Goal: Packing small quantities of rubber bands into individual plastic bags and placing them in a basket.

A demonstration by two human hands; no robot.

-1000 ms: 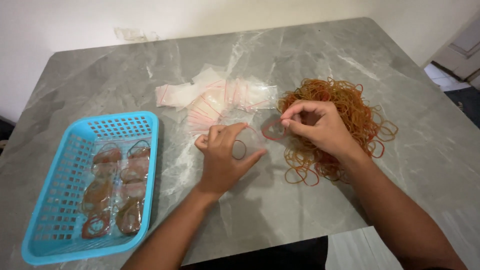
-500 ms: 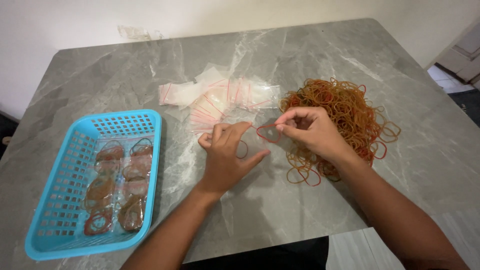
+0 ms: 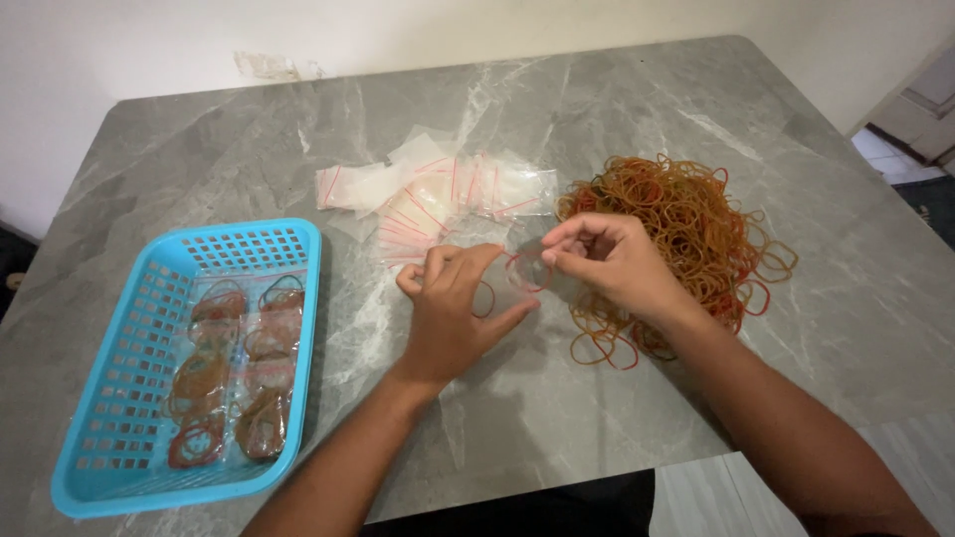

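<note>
Between both hands, rubber band (image 3: 525,270), right hand (image 3: 607,267) pinching

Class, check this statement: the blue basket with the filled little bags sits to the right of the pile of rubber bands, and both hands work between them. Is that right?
Not quite. In the head view the blue basket sits to the left of the pile of rubber bands, not the right. The rest holds: filled little bags lie in it, and the left hand and right hand work between them.
</note>
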